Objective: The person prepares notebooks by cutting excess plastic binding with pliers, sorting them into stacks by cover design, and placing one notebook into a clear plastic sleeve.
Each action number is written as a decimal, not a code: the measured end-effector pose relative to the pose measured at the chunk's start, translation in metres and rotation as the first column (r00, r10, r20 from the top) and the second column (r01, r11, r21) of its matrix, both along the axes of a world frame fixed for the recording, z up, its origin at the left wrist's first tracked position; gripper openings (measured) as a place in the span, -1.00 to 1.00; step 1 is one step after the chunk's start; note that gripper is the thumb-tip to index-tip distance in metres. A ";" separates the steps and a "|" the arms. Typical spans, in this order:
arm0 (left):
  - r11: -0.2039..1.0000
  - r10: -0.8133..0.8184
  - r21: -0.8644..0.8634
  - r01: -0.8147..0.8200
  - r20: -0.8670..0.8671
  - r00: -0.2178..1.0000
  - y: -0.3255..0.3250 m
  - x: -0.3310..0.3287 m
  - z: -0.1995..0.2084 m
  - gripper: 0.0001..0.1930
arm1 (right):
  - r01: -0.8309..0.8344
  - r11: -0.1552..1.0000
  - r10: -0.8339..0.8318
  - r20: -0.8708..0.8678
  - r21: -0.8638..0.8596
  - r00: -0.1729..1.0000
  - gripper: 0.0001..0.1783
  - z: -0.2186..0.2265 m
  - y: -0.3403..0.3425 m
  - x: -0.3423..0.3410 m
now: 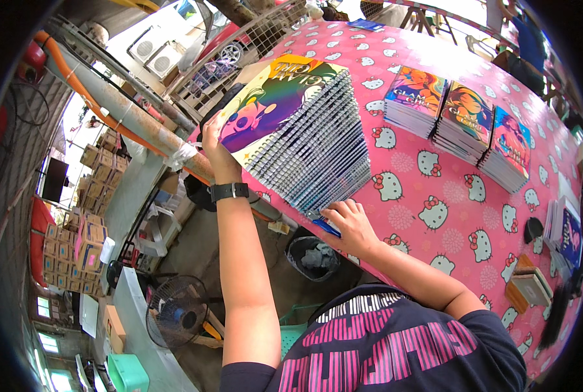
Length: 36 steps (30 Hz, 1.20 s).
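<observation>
- nearest me is the dark shirt (376,340) of the person at work, one, with pink and white print.
- far left, boxes (86,251) in brown piles, too many to count from here; then one fan (177,310), off to the side.
- left hand (218,147), one black watch (229,191) below it: fingers lie against the left edge of the stack; i cannot tell whether they close on it or only brace it.
- the stack (265,108): one, of coil-bound books, on the near left part of the pink table (458,209), coils facing right and toward the person. the coils run too close to count.
- below it, one black bin (312,258), lined.
- one tool (327,227), blue-handled, its metal tip by the stack's near corner.
- right hand (353,228): fingers bent and together, clamped on the tool.
- i'd judge the step in hand as tending the coil ends; the next move seems to call for a steady left hand and the tip lined up with one coil.
- right of that, three small piles (464,117) of books in a row; at the far edge, more books (569,228), count unclear.
</observation>
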<state>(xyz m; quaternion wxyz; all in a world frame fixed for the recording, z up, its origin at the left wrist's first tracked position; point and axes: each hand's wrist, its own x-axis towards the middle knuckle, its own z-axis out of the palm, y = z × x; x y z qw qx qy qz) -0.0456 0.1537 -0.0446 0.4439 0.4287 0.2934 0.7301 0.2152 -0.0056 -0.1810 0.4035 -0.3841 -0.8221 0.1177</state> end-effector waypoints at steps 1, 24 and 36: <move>1.000 -0.002 -0.002 0.002 0.003 1.000 -0.001 0.002 0.001 -0.70 | -0.003 1.000 0.003 0.009 0.019 1.000 -0.52 -0.001 0.001 0.001; 1.000 0.014 0.011 -0.014 0.006 1.000 -0.001 0.002 0.000 -0.72 | -0.052 0.999 0.052 -0.118 0.004 0.992 -0.61 -0.012 0.008 -0.001; 1.000 0.004 0.003 -0.004 0.030 1.000 -0.003 0.003 -0.001 -0.72 | -0.031 0.981 0.020 -0.061 -0.193 0.998 -0.50 -0.010 -0.006 -0.001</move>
